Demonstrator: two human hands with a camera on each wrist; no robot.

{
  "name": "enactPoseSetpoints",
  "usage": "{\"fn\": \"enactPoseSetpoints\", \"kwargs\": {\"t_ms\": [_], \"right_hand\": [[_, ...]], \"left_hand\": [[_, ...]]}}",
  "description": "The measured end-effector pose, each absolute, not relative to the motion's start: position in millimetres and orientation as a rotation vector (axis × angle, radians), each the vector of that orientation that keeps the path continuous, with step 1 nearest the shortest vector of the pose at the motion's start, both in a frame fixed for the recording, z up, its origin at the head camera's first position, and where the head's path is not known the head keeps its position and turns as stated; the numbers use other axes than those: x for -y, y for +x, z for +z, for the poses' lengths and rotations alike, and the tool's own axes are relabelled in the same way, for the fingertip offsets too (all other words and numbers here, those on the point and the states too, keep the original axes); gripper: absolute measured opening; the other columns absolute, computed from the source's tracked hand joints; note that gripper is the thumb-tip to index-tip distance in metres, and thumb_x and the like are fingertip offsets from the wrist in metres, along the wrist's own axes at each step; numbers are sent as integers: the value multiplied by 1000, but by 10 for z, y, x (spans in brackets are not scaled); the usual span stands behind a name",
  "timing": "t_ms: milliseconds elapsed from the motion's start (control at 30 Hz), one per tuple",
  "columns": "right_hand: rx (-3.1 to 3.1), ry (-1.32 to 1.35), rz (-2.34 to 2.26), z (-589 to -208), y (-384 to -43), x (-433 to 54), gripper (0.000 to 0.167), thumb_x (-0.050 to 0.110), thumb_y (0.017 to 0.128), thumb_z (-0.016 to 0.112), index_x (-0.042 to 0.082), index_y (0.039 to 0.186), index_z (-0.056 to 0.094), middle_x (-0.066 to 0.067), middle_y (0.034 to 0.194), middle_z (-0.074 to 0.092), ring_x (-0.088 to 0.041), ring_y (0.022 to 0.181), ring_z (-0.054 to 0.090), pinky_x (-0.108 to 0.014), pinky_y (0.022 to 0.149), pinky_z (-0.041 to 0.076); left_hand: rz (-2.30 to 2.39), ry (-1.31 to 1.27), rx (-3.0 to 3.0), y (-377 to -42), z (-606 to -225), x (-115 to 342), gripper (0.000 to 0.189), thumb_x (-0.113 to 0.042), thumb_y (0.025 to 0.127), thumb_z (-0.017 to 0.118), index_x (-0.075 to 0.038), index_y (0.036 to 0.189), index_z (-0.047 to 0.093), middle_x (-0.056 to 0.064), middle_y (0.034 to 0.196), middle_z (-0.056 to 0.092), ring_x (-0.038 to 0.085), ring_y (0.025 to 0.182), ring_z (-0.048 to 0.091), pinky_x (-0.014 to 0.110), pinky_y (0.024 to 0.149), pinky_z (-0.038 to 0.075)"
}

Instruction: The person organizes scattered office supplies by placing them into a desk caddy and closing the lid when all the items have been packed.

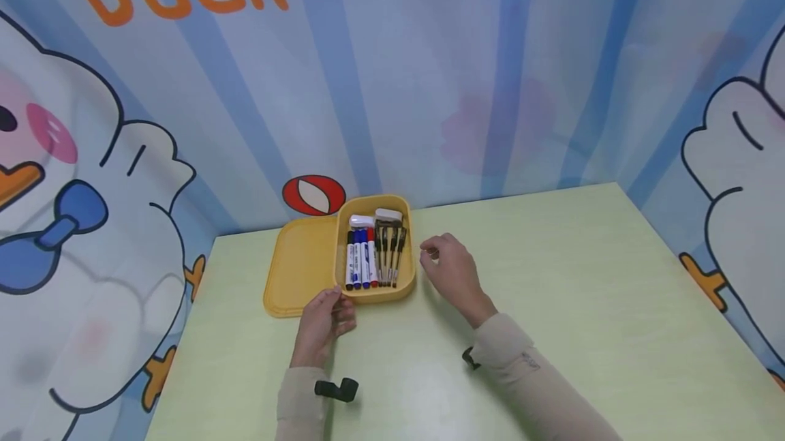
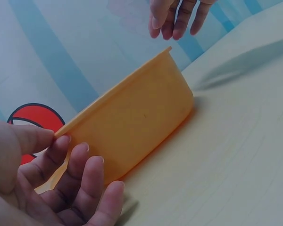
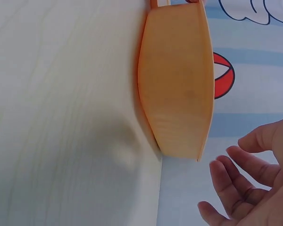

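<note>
A yellow plastic box [image 1: 385, 297] stands by the back wall with several markers [image 1: 361, 262] and several slim black-capped pens [image 1: 388, 257] lined up in it. Two white blocks [image 1: 388, 215] lie at its far end. Thumb and index finger of my left hand [image 1: 320, 328] pinch the rim at the near left corner; the other fingers curl loosely below, beside the box wall [image 2: 132, 113]. Just off the box's right side hovers my right hand [image 1: 455, 276], its fingers loosely bent with nothing between them, as the right wrist view also shows.
A flat yellow lid [image 1: 302, 267] lies left of the box, partly behind its edge. Directly behind the box rises a printed curtain [image 1: 417, 73], which also runs along both sides of the pale table [image 1: 582, 277].
</note>
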State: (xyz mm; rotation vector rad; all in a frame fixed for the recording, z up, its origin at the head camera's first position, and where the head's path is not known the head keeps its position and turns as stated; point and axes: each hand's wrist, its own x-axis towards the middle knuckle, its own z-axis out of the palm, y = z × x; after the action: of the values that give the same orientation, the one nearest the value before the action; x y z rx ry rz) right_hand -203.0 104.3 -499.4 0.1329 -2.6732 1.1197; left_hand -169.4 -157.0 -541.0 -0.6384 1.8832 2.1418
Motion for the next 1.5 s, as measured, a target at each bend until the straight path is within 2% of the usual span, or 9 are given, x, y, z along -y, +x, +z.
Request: {"fn": "enactPoseSetpoints", "kwargs": {"t_ms": [167, 400, 633, 833, 1067, 1333, 1500], "right_hand": [[2673, 121, 1223, -5000, -1989, -1152, 19, 17, 98, 62, 8, 110, 74, -5, 101, 69, -20, 94, 67, -38, 82, 56], [2641, 77, 1371, -4968, -1852, -1313, 28, 34, 103, 59, 12, 115, 72, -2, 106, 69, -19, 94, 67, -40, 81, 57], [2591, 4, 1584, -4875, -1747, -1421, 36, 43, 105, 54, 14, 122, 68, -4, 110, 70, -19, 94, 71, -36, 77, 56], [2561, -54, 1733, -4863, -1693, -1450, 45, 49, 104, 52, 13, 127, 64, -7, 110, 70, -18, 96, 72, -38, 85, 57], [2509, -70, 1880, -4887, -1627, -1398, 40, 45, 104, 55, 13, 126, 64, -14, 112, 69, -19, 96, 71, -40, 92, 57], [2449, -102, 2000, -4972, -1543, -1391, 39, 41, 104, 56, 11, 129, 63, -16, 112, 69, -20, 96, 71, -36, 93, 57], [2448, -147, 2070, -5048, -1506, -1349, 40, 42, 105, 54, 11, 129, 62, -15, 112, 69, -19, 95, 71, -36, 93, 57]], "left_hand": [[2130, -638, -1895, -1678, -5423, 1570, 32, -35, 104, 56, -4, 107, 63, 9, 97, 69, 18, 81, 65, 36, 75, 59], [2105, -612, -1935, -1621, -5448, 1553, 33, -35, 105, 55, -3, 107, 64, 9, 97, 69, 18, 81, 65, 35, 75, 60], [2068, -605, -1988, -1594, -5402, 1559, 36, -35, 106, 52, -2, 111, 65, 10, 101, 69, 19, 84, 64, 36, 77, 59], [2065, -607, -2008, -1578, -5358, 1619, 36, -33, 107, 50, 0, 114, 63, 11, 102, 67, 20, 86, 65, 35, 76, 59], [2064, -623, -2051, -1565, -5341, 1801, 36, -27, 107, 49, 5, 117, 60, 12, 103, 67, 18, 85, 65, 33, 74, 59], [1958, -689, -2154, -1563, -5332, 2049, 36, -29, 108, 47, 2, 118, 60, 8, 103, 67, 19, 89, 66, 30, 73, 58], [1920, -725, -2223, -1574, -5306, 2195, 36, -29, 108, 46, 3, 117, 59, 6, 100, 67, 16, 86, 66, 28, 68, 57]]}}
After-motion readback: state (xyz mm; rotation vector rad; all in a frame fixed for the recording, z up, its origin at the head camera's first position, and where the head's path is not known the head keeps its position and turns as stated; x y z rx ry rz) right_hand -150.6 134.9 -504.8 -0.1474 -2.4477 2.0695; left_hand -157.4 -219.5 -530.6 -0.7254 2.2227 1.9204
